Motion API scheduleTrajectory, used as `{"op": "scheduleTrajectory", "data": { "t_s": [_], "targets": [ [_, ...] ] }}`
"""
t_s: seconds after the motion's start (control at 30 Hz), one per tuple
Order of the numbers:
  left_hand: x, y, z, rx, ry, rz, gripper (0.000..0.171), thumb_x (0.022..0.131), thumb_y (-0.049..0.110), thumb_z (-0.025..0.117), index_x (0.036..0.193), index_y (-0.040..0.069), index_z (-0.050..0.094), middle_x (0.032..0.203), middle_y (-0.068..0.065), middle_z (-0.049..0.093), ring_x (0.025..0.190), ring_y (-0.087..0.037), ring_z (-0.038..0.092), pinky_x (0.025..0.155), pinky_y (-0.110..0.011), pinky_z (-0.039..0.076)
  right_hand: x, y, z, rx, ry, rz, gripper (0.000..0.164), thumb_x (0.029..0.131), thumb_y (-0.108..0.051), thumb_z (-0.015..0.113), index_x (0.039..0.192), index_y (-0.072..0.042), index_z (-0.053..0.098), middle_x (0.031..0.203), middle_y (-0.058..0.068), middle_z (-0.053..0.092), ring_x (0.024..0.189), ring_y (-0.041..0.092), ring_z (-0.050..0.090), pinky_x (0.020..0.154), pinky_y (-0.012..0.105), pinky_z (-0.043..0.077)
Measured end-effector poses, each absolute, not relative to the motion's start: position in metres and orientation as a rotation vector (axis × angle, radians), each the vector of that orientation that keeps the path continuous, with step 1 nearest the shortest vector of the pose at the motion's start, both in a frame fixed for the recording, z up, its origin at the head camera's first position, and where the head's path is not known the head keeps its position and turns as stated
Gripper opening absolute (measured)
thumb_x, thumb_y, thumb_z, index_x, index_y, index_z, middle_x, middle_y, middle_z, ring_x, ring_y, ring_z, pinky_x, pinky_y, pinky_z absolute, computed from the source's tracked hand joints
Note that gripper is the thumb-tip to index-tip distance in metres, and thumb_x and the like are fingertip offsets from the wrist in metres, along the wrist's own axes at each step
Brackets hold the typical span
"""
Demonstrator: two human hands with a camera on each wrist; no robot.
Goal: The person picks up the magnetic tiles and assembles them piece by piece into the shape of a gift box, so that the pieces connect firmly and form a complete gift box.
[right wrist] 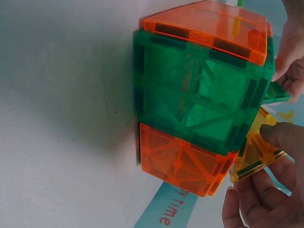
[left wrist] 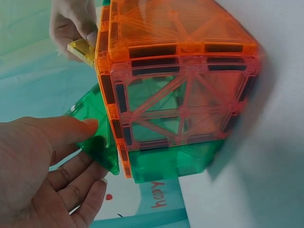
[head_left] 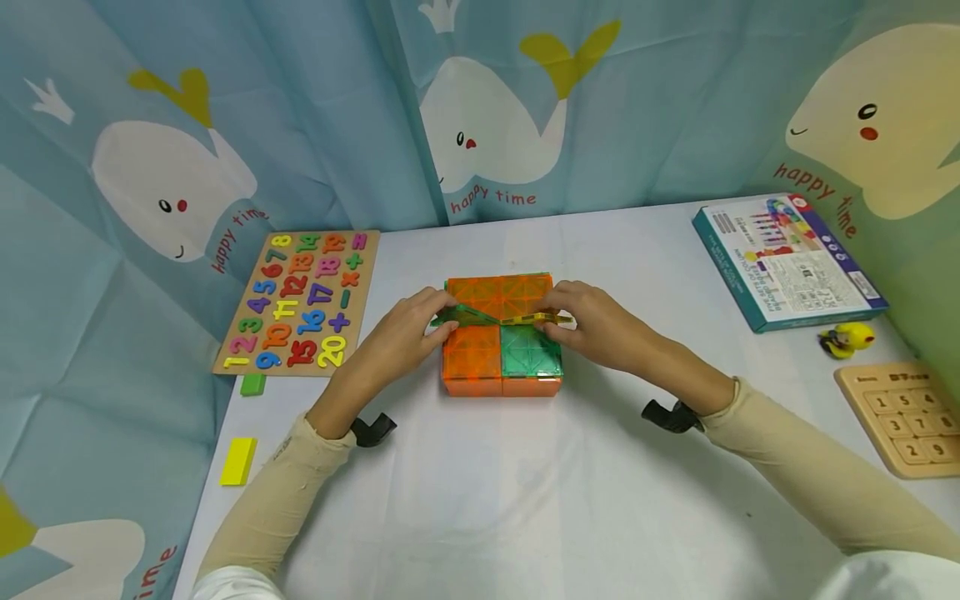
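A low box of see-through orange and green magnetic tiles (head_left: 472, 354) stands mid-table, its top made of square tiles. My left hand (head_left: 405, 333) pinches a green triangular magnetic tile (left wrist: 92, 126) between thumb and fingers, tilted over the left of the box top. From the other side my right hand (head_left: 596, 327) grips a yellow triangular magnetic tile (right wrist: 256, 149), its lower edge right at the box top. Near the middle of the box the two triangles' inner corners come together in the head view. Green (right wrist: 190, 90) and orange side walls show in the right wrist view.
A wooden number board (head_left: 300, 304) lies back left, with a green block (head_left: 252, 384) and a yellow block (head_left: 238, 462) in front of it. On the right are a boxed set (head_left: 791, 262), a small yellow toy figure (head_left: 847, 339) and a wooden number puzzle (head_left: 900, 417). Curtains border the table.
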State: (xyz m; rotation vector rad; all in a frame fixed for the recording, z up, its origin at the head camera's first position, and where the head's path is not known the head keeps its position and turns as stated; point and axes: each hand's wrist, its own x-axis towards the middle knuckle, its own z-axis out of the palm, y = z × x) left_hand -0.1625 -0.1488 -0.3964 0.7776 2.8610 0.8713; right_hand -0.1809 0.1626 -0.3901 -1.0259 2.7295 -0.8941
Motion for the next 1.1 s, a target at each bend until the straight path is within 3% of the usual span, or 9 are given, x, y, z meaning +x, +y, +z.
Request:
{"op": "scheduleTrajectory", "data": {
  "t_s": [0.43, 0.57, 0.83, 1.1],
  "targets": [
    [-0.1615, -0.15, -0.3947, 0.761, 2.863, 0.87, 0.031, 0.105, 0.022, 0.068, 0.132, 0.007, 0.063, 0.12, -0.009, 0.065, 0.109, -0.026, 0.064, 0.1, -0.045, 0.055, -0.1781, 0.1646, -0.3903, -1.026, 2.711, -0.92, 0.026, 0.096, -0.014, 0.079, 0.121, -0.009, 0.075, 0.108, 0.003, 0.071, 0.104, 0.022, 0.065, 0.093, 0.044, 0.054],
    [-0.1625, -0.1496, -0.3953, 0.762, 2.854, 0.877, 0.029, 0.106, 0.021, 0.067, 0.131, 0.007, 0.064, 0.121, -0.009, 0.066, 0.109, -0.026, 0.065, 0.101, -0.045, 0.055, -0.1778, 0.1655, -0.3903, -1.046, 2.723, -0.945, 0.021, 0.099, -0.013, 0.075, 0.12, -0.008, 0.076, 0.106, 0.003, 0.072, 0.099, 0.022, 0.064, 0.089, 0.045, 0.054],
    [-0.1623, -0.1487, -0.3951, 0.743, 2.847, 0.866, 0.027, 0.108, 0.021, 0.063, 0.131, 0.007, 0.065, 0.122, -0.009, 0.068, 0.106, -0.026, 0.065, 0.1, -0.046, 0.055, -0.1823, 0.1622, -0.3911, -1.043, 2.741, -0.996, 0.004, 0.102, -0.009, 0.07, 0.102, -0.005, 0.07, 0.095, 0.006, 0.07, 0.09, 0.024, 0.062, 0.082, 0.049, 0.054],
    [-0.1626, -0.1494, -0.3948, 0.749, 2.848, 0.864, 0.029, 0.107, 0.022, 0.066, 0.131, 0.007, 0.065, 0.122, -0.009, 0.067, 0.107, -0.026, 0.065, 0.1, -0.045, 0.055, -0.1832, 0.1622, -0.3915, -0.984, 2.739, -0.971, 0.014, 0.102, -0.011, 0.07, 0.114, -0.003, 0.071, 0.1, 0.007, 0.071, 0.096, 0.026, 0.063, 0.088, 0.049, 0.054]
  ]
}}
